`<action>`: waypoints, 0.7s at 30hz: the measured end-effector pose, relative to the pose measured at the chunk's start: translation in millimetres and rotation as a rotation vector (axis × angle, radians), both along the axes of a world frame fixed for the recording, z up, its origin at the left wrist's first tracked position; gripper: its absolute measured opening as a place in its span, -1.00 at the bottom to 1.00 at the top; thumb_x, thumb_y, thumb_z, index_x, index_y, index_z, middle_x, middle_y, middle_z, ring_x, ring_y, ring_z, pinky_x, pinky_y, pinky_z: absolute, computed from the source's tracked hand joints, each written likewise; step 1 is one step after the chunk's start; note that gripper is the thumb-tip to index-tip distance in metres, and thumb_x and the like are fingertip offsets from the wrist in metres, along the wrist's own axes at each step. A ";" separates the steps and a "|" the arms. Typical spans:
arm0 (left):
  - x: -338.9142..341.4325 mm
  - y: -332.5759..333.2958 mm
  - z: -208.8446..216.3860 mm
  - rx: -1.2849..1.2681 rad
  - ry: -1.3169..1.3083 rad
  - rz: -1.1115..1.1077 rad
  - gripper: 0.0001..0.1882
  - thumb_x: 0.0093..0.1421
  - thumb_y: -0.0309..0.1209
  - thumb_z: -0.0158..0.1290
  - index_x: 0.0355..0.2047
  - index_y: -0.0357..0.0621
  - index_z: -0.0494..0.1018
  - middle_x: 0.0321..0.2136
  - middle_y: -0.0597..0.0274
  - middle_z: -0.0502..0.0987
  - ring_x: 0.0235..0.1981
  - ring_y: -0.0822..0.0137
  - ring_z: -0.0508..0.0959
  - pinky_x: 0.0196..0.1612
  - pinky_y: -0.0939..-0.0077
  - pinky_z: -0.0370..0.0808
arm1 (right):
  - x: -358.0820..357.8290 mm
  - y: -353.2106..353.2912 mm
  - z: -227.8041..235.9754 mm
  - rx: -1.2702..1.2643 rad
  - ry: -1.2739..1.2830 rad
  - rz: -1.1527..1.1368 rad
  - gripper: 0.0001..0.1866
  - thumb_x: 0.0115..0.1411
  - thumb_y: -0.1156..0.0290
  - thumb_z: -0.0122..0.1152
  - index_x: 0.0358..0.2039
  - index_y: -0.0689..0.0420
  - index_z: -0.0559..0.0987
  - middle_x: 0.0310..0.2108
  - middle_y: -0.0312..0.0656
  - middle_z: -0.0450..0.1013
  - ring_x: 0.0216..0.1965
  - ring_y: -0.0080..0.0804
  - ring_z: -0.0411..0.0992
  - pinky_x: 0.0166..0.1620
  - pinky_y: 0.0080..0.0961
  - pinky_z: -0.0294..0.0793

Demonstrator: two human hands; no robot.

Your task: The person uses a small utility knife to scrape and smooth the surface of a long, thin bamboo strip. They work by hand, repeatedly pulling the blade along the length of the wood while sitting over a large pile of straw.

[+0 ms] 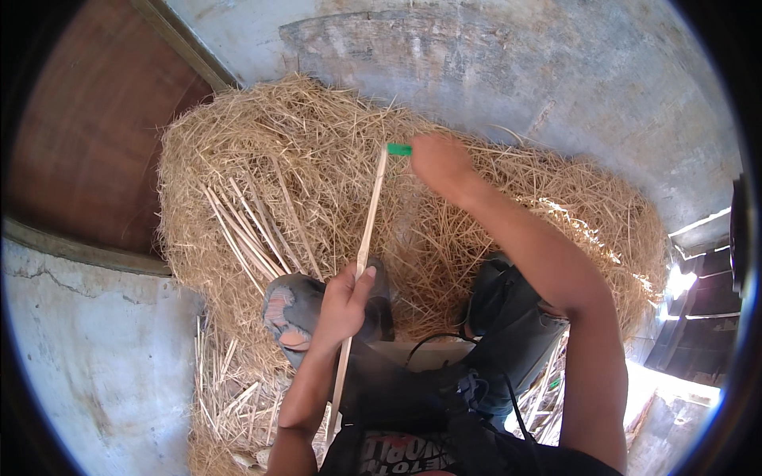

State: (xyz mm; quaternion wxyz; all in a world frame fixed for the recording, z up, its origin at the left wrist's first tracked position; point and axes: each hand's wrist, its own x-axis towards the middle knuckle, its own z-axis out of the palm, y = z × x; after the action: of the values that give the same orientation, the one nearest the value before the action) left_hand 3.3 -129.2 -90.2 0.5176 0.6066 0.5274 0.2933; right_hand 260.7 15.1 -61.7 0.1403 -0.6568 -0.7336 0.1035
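My left hand (343, 305) grips a long thin pale wooden stick (367, 230) near its lower part, just above my left knee. The stick runs up and slightly right to its top end. There my right hand (439, 164) is closed on a small green-handled tool (399, 149), whose green end touches the stick's tip. Both hands work over a big heap of dry straw (317, 143). Several similar pale sticks (246, 230) lie side by side on the straw, left of the held stick.
My knees in torn grey jeans (290, 305) frame the lower middle. More stick offcuts (218, 381) lie on the ground at lower left. A brown wooden door (95, 135) stands at upper left, grey concrete wall (516, 63) behind the straw, dark planks (698, 317) at right.
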 end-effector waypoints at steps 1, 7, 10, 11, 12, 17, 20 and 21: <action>1.2 1.3 1.2 0.032 0.012 0.018 -0.69 0.47 -0.25 -0.02 -0.39 -0.16 0.38 -0.70 0.55 0.22 -0.69 0.65 0.18 -0.62 0.59 0.10 | 7.3 4.0 5.4 0.005 -0.001 -0.017 -0.84 0.16 0.48 0.10 -0.34 0.20 0.64 -0.47 0.02 0.58 -0.40 0.01 0.60 -0.28 -0.06 0.60; -2.4 7.4 1.7 0.051 0.018 0.090 -0.69 0.46 -0.24 -0.01 -0.38 -0.19 0.39 -0.68 0.49 0.27 -0.64 0.61 0.24 -0.57 0.55 0.18 | -40.2 -48.7 4.2 -0.070 -0.026 0.206 -0.80 0.20 0.44 0.08 -0.38 0.21 0.65 -0.46 0.02 0.59 -0.38 -0.01 0.62 -0.29 -0.07 0.61; -0.9 8.6 5.1 0.001 0.036 0.116 -0.67 0.45 -0.24 -0.02 -0.37 -0.26 0.42 -0.66 0.38 0.33 -0.58 0.52 0.30 -0.49 0.46 0.30 | -63.8 -72.0 -3.7 -0.127 -0.047 0.306 -0.81 0.18 0.43 0.10 -0.40 0.20 0.66 -0.44 0.05 0.60 -0.36 0.02 0.63 -0.30 -0.07 0.61; -1.6 8.2 3.9 0.013 0.030 0.121 -0.67 0.45 -0.25 -0.02 -0.37 -0.26 0.42 -0.66 0.38 0.33 -0.58 0.52 0.30 -0.49 0.46 0.29 | -65.1 -74.3 -2.8 -0.133 -0.041 0.303 -0.81 0.18 0.43 0.10 -0.40 0.20 0.66 -0.44 0.05 0.61 -0.36 0.02 0.63 -0.30 -0.07 0.61; -2.9 8.6 3.6 0.030 0.027 0.135 -0.67 0.45 -0.25 -0.02 -0.37 -0.26 0.42 -0.66 0.39 0.33 -0.58 0.53 0.30 -0.50 0.47 0.29 | -67.2 -74.5 0.5 -0.134 -0.033 0.308 -0.81 0.17 0.43 0.10 -0.41 0.21 0.65 -0.43 0.06 0.61 -0.35 0.03 0.64 -0.31 -0.08 0.61; -4.4 10.1 3.6 0.011 -0.050 0.133 -0.72 0.47 -0.25 -0.01 -0.35 -0.18 0.39 -0.68 0.57 0.21 -0.67 0.67 0.16 -0.62 0.62 0.09 | -65.3 -70.4 -1.0 -0.171 -0.011 0.304 -0.83 0.17 0.40 0.11 -0.37 0.21 0.61 -0.43 0.09 0.59 -0.34 0.10 0.62 -0.29 -0.01 0.60; -7.0 11.1 0.0 0.021 -0.022 0.131 -0.71 0.46 -0.26 -0.01 -0.33 -0.23 0.41 -0.68 0.48 0.26 -0.63 0.60 0.23 -0.56 0.53 0.19 | -65.9 -66.3 -6.0 -0.093 -0.045 0.295 -0.83 0.19 0.41 0.11 -0.40 0.20 0.63 -0.43 0.05 0.61 -0.35 0.02 0.64 -0.33 -0.08 0.61; -6.8 11.4 0.1 0.025 -0.002 0.132 -0.70 0.45 -0.27 -0.02 -0.33 -0.26 0.42 -0.68 0.43 0.29 -0.61 0.56 0.26 -0.53 0.48 0.24 | -68.6 -63.0 -7.6 -0.065 -0.060 0.265 -0.83 0.18 0.41 0.12 -0.42 0.20 0.64 -0.44 0.02 0.61 -0.37 -0.02 0.65 -0.35 -0.12 0.61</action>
State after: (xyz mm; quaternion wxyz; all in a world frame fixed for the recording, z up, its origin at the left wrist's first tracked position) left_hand -3.5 -117.8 -90.1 0.4902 0.5766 0.5620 0.3339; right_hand 192.2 -48.0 -69.3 0.0824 -0.5611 -0.8141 0.1251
